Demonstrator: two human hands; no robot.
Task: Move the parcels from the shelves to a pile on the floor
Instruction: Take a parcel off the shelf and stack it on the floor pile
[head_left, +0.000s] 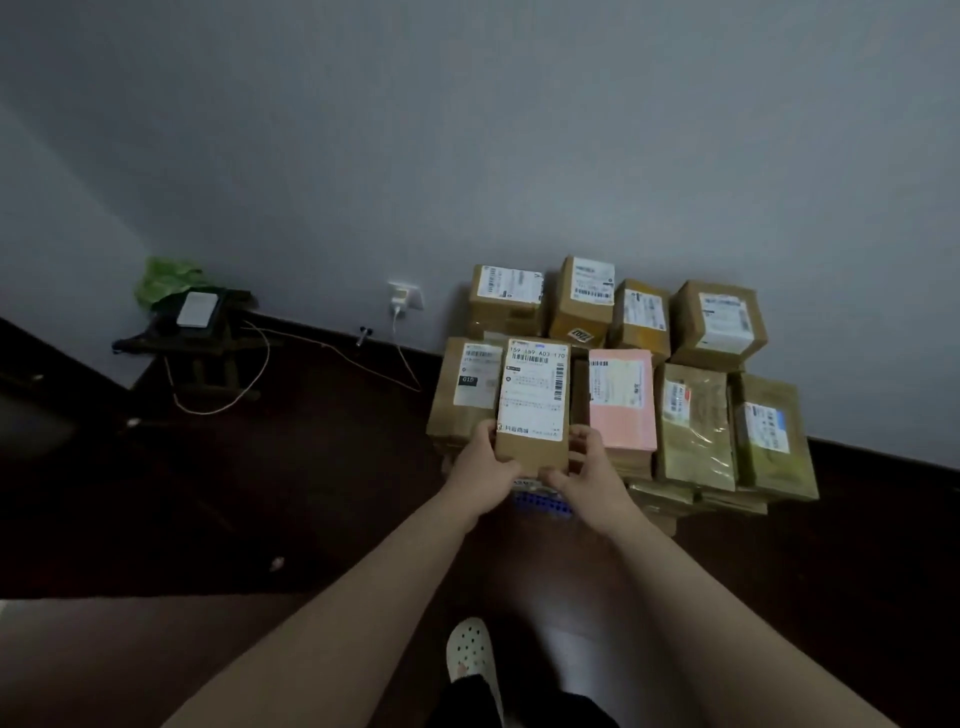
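Brown rectangular cardboard parcel with a large white shipping label (532, 400) is held at its near end by both hands. It sits over the front row of the pile of cardboard parcels (696, 415), which stands on the dark wooden floor (311, 467) along the foot of the grey wall (467, 156). Whether its far end already rests on the boxes beneath cannot be told.

Left hand (485, 454): fingers curled round the near left corner, thumb on the labelled face. Right hand (584, 462): fingers wrapped round the near right corner. Both are grasping the parcel.

Handling, as judged:
- Weight: probably light, since a hold at one end alone carries it level.
- Stiffness: the board looks rigid and square, so it should keep its shape under finger pressure.
- Grip points: take hold of the bare cardboard edges and corners. The label face looks smooth and may slip.
- Placement: the slot lies between the flat brown parcel with a black tag (467, 384) and the flat pink parcel (621, 400). Lower it flat, and let go only once it is fully supported.
- Risk: the thin parcels in the lower layers form an uneven base, so a tilted parcel may slide toward the front edge of the pile.
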